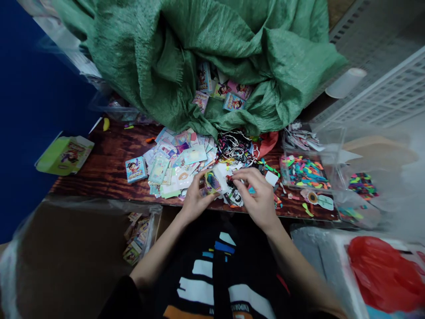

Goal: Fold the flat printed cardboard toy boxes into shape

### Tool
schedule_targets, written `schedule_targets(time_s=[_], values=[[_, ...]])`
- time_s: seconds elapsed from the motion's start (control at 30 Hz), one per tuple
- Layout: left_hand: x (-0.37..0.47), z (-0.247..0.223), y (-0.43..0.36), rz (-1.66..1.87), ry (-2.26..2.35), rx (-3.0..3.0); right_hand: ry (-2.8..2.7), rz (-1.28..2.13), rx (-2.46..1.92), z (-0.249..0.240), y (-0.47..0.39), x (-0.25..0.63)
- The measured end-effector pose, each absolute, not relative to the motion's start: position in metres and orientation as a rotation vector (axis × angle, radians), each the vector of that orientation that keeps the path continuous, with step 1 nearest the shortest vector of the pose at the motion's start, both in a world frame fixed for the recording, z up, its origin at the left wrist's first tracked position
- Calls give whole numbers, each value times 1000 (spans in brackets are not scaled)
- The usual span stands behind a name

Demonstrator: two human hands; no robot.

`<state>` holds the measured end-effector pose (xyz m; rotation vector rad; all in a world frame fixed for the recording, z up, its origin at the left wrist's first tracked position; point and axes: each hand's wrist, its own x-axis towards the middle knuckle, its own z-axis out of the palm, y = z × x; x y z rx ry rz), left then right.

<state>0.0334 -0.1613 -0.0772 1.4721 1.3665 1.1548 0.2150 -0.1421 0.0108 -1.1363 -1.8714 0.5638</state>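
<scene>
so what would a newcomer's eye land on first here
Probably the big green sack, filling the top middle, with small printed boxes in its mouth. The bright red plastic bag at lower right would likely come next. Then the left hand near the centre, holding a small see-through pack beside the heap of cards.
</scene>
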Motion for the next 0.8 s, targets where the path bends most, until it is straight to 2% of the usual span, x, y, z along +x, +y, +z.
schedule_targets(time_s=[0.17,0.4,0.6,0.8], values=[[39,-77,-165,1236,1213,1379,-1823,490,-1080,-2,-171,210],[43,-83,-166,1211,1316,1609,-1932,172,-1080,-18,-176,200],[43,-83,-168,1189,1533,1789,-2066,383,-1239,-30,-164,200],[43,-83,-168,1217,1544,1915,-2151,416,-1222,-24,-152,199]])
